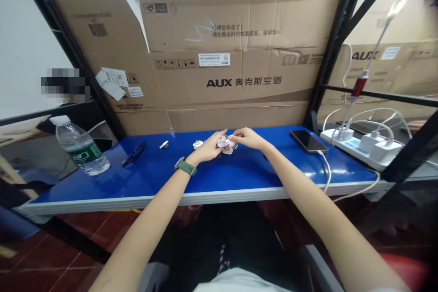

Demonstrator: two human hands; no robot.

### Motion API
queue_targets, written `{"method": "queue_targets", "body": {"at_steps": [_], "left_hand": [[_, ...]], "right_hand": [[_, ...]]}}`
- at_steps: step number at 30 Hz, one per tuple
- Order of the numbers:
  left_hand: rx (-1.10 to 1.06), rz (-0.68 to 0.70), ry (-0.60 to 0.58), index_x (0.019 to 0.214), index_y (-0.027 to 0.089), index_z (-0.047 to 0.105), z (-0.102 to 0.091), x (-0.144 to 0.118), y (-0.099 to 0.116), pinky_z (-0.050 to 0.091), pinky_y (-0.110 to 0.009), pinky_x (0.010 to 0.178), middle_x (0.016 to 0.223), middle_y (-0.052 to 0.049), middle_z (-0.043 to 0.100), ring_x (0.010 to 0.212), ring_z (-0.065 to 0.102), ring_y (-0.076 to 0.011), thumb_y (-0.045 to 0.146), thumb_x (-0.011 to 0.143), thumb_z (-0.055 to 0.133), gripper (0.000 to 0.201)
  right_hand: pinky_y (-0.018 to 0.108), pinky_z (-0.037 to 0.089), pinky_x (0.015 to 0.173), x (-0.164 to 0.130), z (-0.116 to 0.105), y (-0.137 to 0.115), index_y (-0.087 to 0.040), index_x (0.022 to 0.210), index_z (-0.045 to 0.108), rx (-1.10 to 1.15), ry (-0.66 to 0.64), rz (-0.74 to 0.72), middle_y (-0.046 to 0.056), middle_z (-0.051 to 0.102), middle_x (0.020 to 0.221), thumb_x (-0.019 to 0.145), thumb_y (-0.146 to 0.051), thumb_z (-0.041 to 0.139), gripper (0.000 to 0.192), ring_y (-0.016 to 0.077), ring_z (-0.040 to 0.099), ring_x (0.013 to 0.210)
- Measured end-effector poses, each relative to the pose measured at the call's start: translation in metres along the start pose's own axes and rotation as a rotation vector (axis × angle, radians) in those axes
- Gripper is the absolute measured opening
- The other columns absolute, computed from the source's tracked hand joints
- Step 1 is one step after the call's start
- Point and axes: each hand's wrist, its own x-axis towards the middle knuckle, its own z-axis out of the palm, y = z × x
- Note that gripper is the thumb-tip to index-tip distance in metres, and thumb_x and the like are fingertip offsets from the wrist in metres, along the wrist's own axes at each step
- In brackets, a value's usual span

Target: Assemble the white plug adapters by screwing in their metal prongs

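Observation:
Over the middle of the blue table, my left hand [208, 148], with a green-strapped watch on its wrist, is closed around a small white plastic piece [222, 141] that looks like part of a plug. My right hand [251, 138] meets it from the other side, its fingers bent in a pinch at the white parts; exactly what they grip is too small to make out. Another white piece [228, 150] shows just below the fingers. Left of my left hand lies a round white plug part [197, 144]. Farther left is a white piece with metal prongs [164, 144].
A water bottle [82, 148] and black glasses [134, 153] are on the left of the blue table [239, 178]. At right lie a phone [308, 141] with a white cable and a power strip [359, 148] with chargers. Cardboard [185, 91] stands behind; a person [78, 114] is at far left.

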Motion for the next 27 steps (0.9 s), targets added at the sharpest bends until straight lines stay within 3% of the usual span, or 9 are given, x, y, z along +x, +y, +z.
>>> {"method": "queue_targets", "body": {"at_steps": [6, 9, 11, 13, 18, 27], "left_hand": [[0.005, 0.002, 0.009, 0.154, 0.017, 0.041, 0.002, 0.002, 0.006, 0.047, -0.048, 0.113, 0.151, -0.017, 0.056, 0.136, 0.058, -0.0312, 0.020, 0.087, 0.064, 0.071], [-0.067, -0.027, -0.022, 0.149, 0.020, 0.042, -0.001, 0.000, 0.014, 0.059, -0.038, 0.088, 0.125, -0.013, 0.073, 0.103, 0.075, -0.0260, 0.024, 0.086, 0.068, 0.068], [-0.123, -0.068, -0.027, 0.138, 0.020, 0.047, -0.005, -0.001, 0.019, 0.059, -0.032, 0.071, 0.104, -0.007, 0.077, 0.080, 0.076, -0.0223, 0.031, 0.086, 0.073, 0.059], [-0.100, -0.081, 0.012, 0.125, 0.021, 0.054, -0.010, -0.002, 0.024, 0.056, -0.029, 0.066, 0.097, -0.004, 0.076, 0.072, 0.074, -0.0203, 0.039, 0.082, 0.078, 0.052], [0.088, -0.062, 0.098, 0.118, 0.021, 0.065, -0.017, -0.002, 0.028, 0.053, -0.027, 0.069, 0.090, -0.002, 0.076, 0.078, 0.073, -0.0211, 0.051, 0.078, 0.083, 0.053], [0.269, 0.088, 0.141, 0.137, 0.021, 0.064, -0.017, -0.002, 0.025, 0.054, -0.035, 0.097, 0.129, -0.009, 0.072, 0.114, 0.070, -0.0270, 0.052, 0.086, 0.077, 0.060]], "right_hand": [[0.026, 0.039, 0.061, 0.003, 0.019, -0.010, -0.015, 0.074, 0.077, -0.108, 0.160, 0.001, 0.006, 0.074, 0.071, 0.088, -0.061, 0.065, 0.050, 0.0166, 0.062, 0.066], [0.026, 0.039, 0.060, 0.004, 0.025, -0.013, -0.015, 0.075, 0.078, -0.122, 0.202, 0.038, 0.006, 0.073, 0.069, 0.086, -0.061, 0.068, 0.048, 0.0172, 0.062, 0.066], [0.027, 0.038, 0.060, 0.005, 0.025, -0.013, -0.014, 0.077, 0.078, -0.107, 0.206, 0.036, 0.005, 0.071, 0.068, 0.085, -0.063, 0.068, 0.050, 0.0169, 0.060, 0.065], [0.027, 0.038, 0.060, 0.005, 0.024, -0.011, -0.014, 0.081, 0.079, -0.068, 0.189, 0.010, 0.005, 0.072, 0.071, 0.086, -0.065, 0.066, 0.052, 0.0164, 0.059, 0.066], [0.026, 0.039, 0.062, 0.008, 0.021, -0.004, -0.014, 0.089, 0.079, 0.033, 0.131, -0.035, 0.005, 0.073, 0.077, 0.090, -0.061, 0.062, 0.051, 0.0171, 0.059, 0.070], [0.027, 0.037, 0.060, 0.009, 0.019, 0.003, -0.012, 0.083, 0.074, 0.085, 0.087, -0.081, 0.004, 0.066, 0.071, 0.092, -0.065, 0.056, 0.056, 0.0162, 0.052, 0.067]]}}
